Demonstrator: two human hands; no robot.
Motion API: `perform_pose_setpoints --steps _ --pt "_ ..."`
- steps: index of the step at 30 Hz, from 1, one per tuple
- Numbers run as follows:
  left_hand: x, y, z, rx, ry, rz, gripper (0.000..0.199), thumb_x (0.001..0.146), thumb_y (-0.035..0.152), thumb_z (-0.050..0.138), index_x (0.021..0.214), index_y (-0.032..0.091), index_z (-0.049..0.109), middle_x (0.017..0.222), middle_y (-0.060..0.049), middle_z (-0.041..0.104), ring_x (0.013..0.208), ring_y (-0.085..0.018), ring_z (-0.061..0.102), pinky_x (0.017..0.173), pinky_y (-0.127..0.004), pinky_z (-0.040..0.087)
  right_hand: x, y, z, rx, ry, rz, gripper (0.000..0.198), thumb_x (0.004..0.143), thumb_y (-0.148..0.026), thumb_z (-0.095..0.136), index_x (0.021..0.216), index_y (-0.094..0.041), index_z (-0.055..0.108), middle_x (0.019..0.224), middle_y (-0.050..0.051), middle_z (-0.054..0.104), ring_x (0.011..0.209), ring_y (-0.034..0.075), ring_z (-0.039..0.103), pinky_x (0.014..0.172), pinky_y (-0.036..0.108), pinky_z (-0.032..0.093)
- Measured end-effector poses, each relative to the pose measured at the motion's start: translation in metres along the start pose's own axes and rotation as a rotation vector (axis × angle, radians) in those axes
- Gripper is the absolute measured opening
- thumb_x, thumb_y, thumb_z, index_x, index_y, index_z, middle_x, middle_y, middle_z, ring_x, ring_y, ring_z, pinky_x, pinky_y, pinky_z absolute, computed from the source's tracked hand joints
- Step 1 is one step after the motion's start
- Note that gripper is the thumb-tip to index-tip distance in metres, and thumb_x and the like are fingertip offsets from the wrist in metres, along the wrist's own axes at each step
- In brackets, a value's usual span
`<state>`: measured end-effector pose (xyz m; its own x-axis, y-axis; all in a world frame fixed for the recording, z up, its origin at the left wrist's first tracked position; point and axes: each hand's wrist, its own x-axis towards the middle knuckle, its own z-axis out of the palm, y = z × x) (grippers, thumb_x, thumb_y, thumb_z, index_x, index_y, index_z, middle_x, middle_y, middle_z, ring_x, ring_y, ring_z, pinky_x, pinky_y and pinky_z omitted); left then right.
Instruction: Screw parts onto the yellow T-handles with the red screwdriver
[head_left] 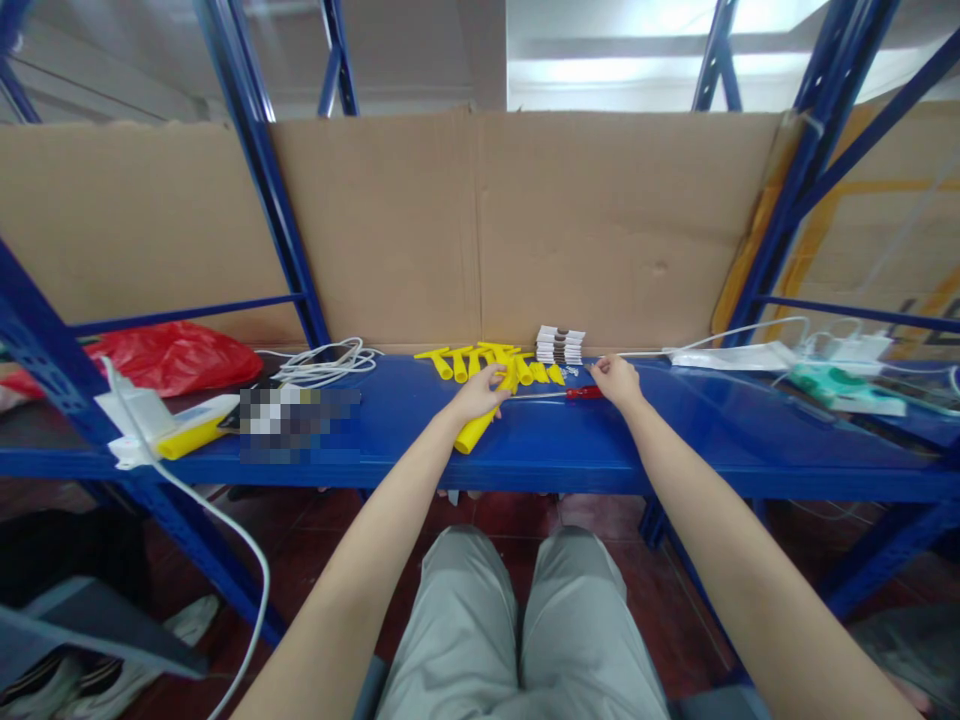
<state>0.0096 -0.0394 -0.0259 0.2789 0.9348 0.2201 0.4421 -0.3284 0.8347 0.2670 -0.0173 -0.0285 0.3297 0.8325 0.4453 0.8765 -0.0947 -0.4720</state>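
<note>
Left hand (pixel 480 395) gripping yellow, round, plastic-looking tube (pixel 473 434) over blue metal shelf (pixel 397 430), probably light, stiff, smooth, best held mid-barrel; right hand (pixel 616 380) near red-handled, metal-shafted screwdriver (pixel 583 393), can't tell if holding anything.

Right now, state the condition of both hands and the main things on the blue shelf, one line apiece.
Left hand: closed around the yellow tube.
Yellow tube: held, open end toward the person.
Right hand: fingers bunched; hold unclear.
Red-handled screwdriver: lying flat, shaft pointing left.
Yellow T-shaped pieces: lying close together.
White-and-brown pieces: grouped in rows.
White cable: loosely coiled.
Red plastic: crumpled.
</note>
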Motion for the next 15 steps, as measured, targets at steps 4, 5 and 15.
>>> perform_pose_setpoints --steps 4,5,15 --pt "0.000 -0.002 -0.001 0.004 0.004 0.005 0.054 0.082 0.012 0.056 0.134 0.017 0.043 0.141 -0.020 0.046 0.045 -0.003 0.055 0.043 -0.019 0.047 0.004 -0.001 -0.002 -0.057 -0.040 0.002 0.019 0.084 -0.026 0.049 0.093 -0.021 0.065 0.100 0.009 0.070 0.101 0.024 0.062 0.084 0.034 0.043" --pt "0.001 -0.003 -0.001 0.001 0.002 0.009 0.053 0.083 0.012 0.056 0.134 0.017 0.044 0.140 -0.020 0.046 0.045 -0.003 0.055 0.042 -0.018 0.046 0.007 -0.001 -0.003 -0.082 -0.049 -0.001 0.020 0.084 -0.026 0.048 0.093 -0.021 0.065 0.099 0.009 0.070 0.101 0.024 0.062 0.085 0.035 0.042" --pt "0.001 -0.003 0.001 -0.059 0.001 0.012 0.052 0.082 0.010 0.057 0.132 0.017 0.046 0.139 -0.019 0.048 0.046 -0.003 0.055 0.041 -0.016 0.045 0.036 -0.010 0.012 -0.365 -0.353 -0.165 0.018 0.075 -0.017 0.054 0.084 -0.020 0.070 0.094 0.009 0.072 0.099 0.026 0.063 0.089 0.043 0.043"
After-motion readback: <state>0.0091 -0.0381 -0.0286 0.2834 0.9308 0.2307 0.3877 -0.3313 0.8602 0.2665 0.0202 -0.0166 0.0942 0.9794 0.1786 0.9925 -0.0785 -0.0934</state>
